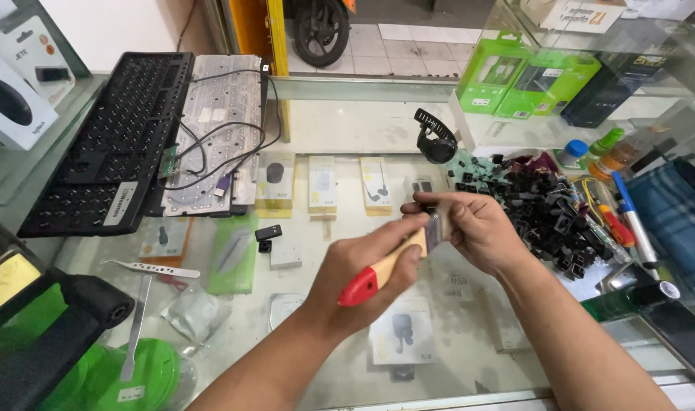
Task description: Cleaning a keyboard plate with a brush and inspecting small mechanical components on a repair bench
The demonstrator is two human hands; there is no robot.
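Brush (393,262): red-tipped wooden handle clenched in left hand (363,266), bristles up against right hand (477,228).
Keycap: pinched in right fingers, mostly hidden, just left of keycap pile (549,209).
Handling: best kept above glass counter (347,137); short light strokes, firm pinch.

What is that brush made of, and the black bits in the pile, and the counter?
The brush handle looks like pale wood, matte, its end dipped in glossy red paint or plastic; the bristles are blurred. The black keycaps look like moulded plastic, dull with small highlights. The counter seems to be glass: boxes show through it and it reflects light.
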